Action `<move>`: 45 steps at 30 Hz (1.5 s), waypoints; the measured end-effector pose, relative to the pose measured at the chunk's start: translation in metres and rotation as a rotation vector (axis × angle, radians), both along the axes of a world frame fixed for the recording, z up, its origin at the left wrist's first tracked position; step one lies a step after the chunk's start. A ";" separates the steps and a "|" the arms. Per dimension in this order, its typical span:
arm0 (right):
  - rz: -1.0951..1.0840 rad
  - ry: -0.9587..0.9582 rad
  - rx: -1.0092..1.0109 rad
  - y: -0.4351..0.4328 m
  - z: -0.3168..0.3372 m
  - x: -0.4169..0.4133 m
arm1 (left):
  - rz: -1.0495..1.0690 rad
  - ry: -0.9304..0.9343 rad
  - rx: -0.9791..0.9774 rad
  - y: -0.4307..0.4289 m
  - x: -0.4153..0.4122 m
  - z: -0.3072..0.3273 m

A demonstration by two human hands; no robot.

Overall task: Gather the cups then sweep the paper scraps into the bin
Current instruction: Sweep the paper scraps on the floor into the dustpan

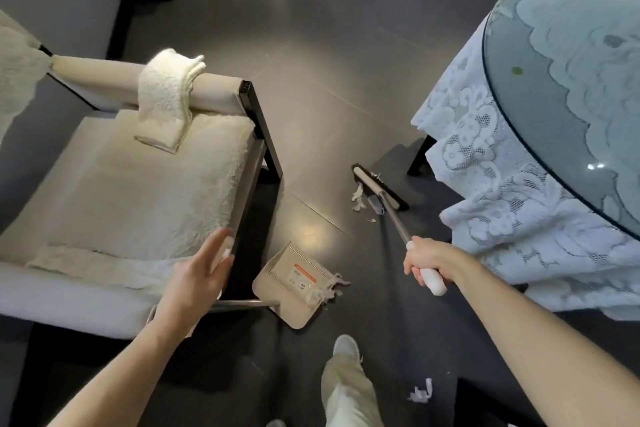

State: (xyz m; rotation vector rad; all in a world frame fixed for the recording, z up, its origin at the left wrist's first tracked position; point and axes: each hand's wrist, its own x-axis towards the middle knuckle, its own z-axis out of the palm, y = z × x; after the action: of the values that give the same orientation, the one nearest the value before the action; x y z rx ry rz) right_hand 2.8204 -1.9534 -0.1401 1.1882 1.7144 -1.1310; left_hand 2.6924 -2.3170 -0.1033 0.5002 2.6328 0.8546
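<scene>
Sweep on the dark tiled floor (311, 97), one grip busy.
My right grip (424, 262) is curled tight round the white handle of the long black-bristled broom (375, 185), its head touching torn white paper scraps (358, 200); more scraps lie at the lip of the beige plastic dustpan (277, 291). My left grip (201, 274) is flat-fingered, holding nothing, seemingly hovering over the dustpan's metal handle.

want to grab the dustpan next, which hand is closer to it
Left. The left hand is just left of the dustpan, over its handle; the right hand is farther right, gripping the broom.
</scene>
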 end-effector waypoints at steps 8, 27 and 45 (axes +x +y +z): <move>-0.103 -0.069 -0.063 -0.106 0.012 0.110 | -0.032 -0.089 0.165 -0.012 0.042 0.001; -0.329 0.014 -0.098 -0.256 0.122 0.289 | -0.160 -0.025 0.179 -0.180 0.239 0.020; -0.064 -0.031 -0.080 -0.415 0.003 0.406 | -0.011 -0.025 0.188 -0.348 0.386 0.023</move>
State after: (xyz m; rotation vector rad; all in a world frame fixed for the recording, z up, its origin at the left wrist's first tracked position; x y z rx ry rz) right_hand 3.2260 -2.3681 -0.1375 1.2114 1.6034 -1.2024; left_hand 3.0785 -2.6653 -0.0805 0.5467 2.5375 1.1040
